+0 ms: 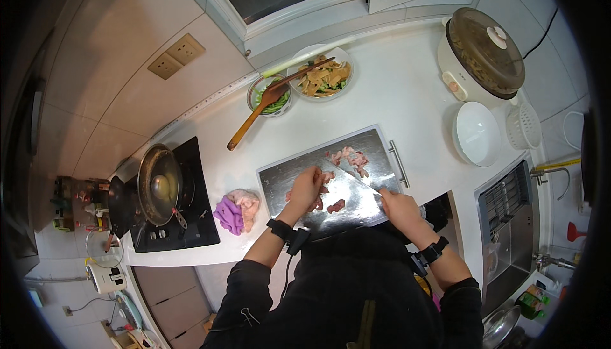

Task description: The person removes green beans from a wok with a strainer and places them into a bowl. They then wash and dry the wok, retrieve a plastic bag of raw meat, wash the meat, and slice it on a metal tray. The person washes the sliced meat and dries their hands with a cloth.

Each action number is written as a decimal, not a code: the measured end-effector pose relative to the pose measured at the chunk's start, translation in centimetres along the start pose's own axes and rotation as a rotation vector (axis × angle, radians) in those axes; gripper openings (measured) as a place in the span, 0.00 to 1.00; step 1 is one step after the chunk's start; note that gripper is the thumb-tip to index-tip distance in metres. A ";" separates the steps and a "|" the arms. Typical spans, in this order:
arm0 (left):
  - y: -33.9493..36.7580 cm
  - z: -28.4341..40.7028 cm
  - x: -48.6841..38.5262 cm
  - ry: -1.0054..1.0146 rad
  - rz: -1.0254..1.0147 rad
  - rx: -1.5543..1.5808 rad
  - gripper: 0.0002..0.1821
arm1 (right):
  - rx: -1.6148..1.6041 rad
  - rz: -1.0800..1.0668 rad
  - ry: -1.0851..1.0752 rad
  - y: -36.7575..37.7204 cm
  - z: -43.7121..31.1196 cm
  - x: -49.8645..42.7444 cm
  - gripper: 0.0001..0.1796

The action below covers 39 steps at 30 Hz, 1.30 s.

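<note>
A metal cutting board [291,205] with a side handle lies on the counter before me, bearing pieces of raw meat [336,206]. My right hand [401,210] is closed around the handle end of a kitchen knife [355,181], whose blade points up and left across the board. My left hand [307,184] is at the board's left part, its fingertips bent at a piece of raw meat [327,177] beside the blade; whether they pinch it is unclear. More cut meat [352,157] lies beyond the blade.
Behind the board stand a bowl of green vegetables [276,108] with a wooden spatula [253,124] across it, and a plate of food [324,79]. Left are crumpled cloths [237,211] and a lidded pan [158,184] on the stove. Right are a white bowl [476,134], an electric pot [482,57] and a sink [510,253].
</note>
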<state>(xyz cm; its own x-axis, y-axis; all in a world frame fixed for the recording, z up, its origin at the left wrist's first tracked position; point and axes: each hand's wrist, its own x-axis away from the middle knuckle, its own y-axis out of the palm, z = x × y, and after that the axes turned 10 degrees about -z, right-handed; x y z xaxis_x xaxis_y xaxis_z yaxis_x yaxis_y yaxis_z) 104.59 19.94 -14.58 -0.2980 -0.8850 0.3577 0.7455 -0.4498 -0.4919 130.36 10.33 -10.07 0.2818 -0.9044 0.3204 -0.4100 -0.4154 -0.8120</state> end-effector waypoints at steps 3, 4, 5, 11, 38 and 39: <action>-0.3 -0.4 0.2 0.106 0.055 -0.149 0.11 | -0.036 0.014 -0.011 -0.5 -0.4 0.4 0.10; -0.1 -0.5 0.3 0.160 0.088 -0.126 0.10 | -0.052 0.018 -0.018 -0.6 -0.6 0.5 0.10; 0.2 -0.5 0.6 0.153 0.092 -0.113 0.10 | -0.071 0.020 -0.030 -0.6 -0.8 0.5 0.10; 1.9 -0.9 -0.4 0.288 0.118 -0.132 0.05 | -0.090 -0.090 -0.034 0.1 -1.9 -0.9 0.11; 4.8 -2.2 -2.9 0.461 0.083 -0.294 0.03 | 0.029 -0.041 0.011 3.5 -2.5 -5.4 0.11; 4.8 -2.2 -2.9 0.456 0.066 -0.283 0.03 | 0.020 -0.017 0.001 3.6 -2.5 -5.7 0.11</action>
<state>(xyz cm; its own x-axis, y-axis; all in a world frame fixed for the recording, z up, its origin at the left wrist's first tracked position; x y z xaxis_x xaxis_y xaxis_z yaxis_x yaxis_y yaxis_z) 107.70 20.12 -19.69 -0.5313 -0.8466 -0.0316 0.6008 -0.3503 -0.7185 125.07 13.77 -13.64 0.2882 -0.8972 0.3347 -0.3874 -0.4289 -0.8161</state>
